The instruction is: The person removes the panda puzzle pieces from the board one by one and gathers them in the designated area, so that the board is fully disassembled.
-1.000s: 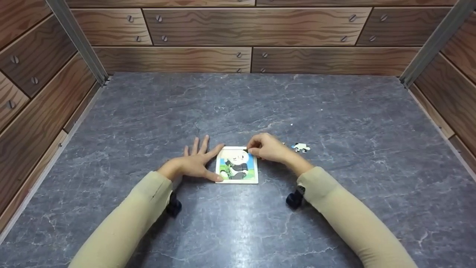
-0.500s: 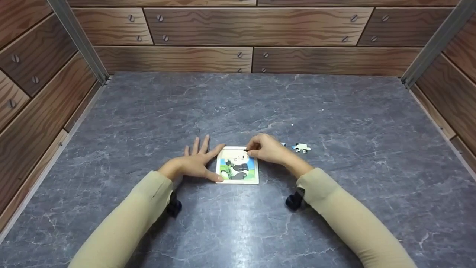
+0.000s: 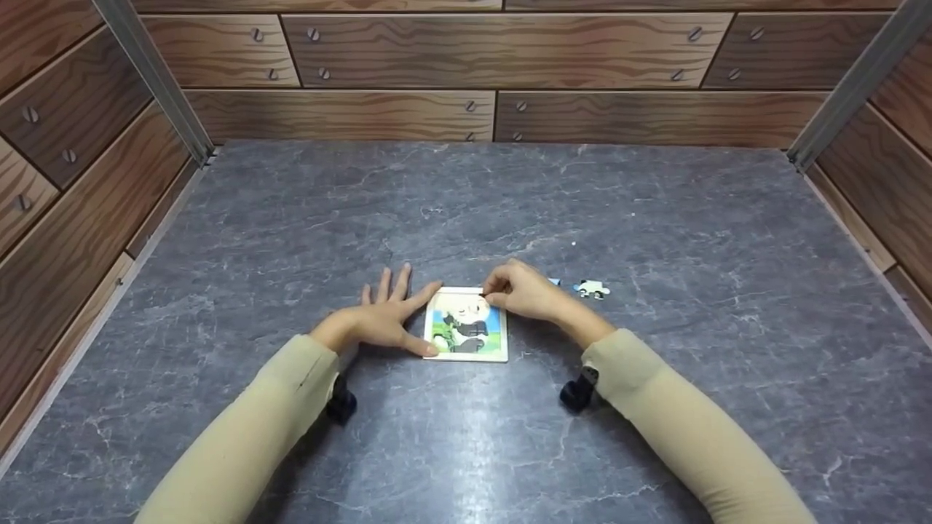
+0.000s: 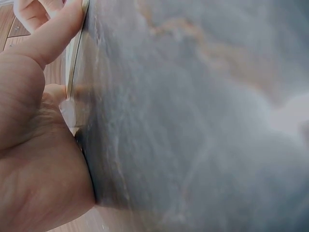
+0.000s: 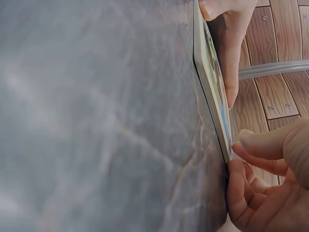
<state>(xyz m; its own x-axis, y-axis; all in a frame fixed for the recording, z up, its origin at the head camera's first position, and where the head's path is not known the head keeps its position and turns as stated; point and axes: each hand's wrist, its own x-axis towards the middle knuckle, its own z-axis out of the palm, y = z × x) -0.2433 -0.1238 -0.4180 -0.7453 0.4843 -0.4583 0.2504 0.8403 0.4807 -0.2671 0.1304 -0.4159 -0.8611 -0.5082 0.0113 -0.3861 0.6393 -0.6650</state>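
A panda jigsaw puzzle [image 3: 466, 331] in a shallow pale-framed tray [image 3: 466, 357] lies flat on the table. My left hand [image 3: 378, 320] spreads its fingers beside it, thumb and index finger resting on the tray's left corners. At the upper right corner, my right hand [image 3: 526, 291] curls its fingers and pinches a small puzzle piece, mostly covered by the fingertips. The right wrist view shows the right thumb [image 5: 263, 145] and index finger close together at the tray's edge; the piece itself cannot be made out there. In the left wrist view, the left hand [image 4: 34, 111] touches the tray's edge.
A loose white-and-black puzzle piece [image 3: 591, 289] lies right of the right hand. Another bluish piece [image 3: 555, 282] is partly hidden behind that hand. Wood-patterned walls [image 3: 502, 54] border the grey marbled table [image 3: 466, 204] at the back and sides.
The dark piece at the right fingertips, visibly raised half a second ago, now shows less and sits lower at the tray's corner. Both hands have stayed nearly in place.
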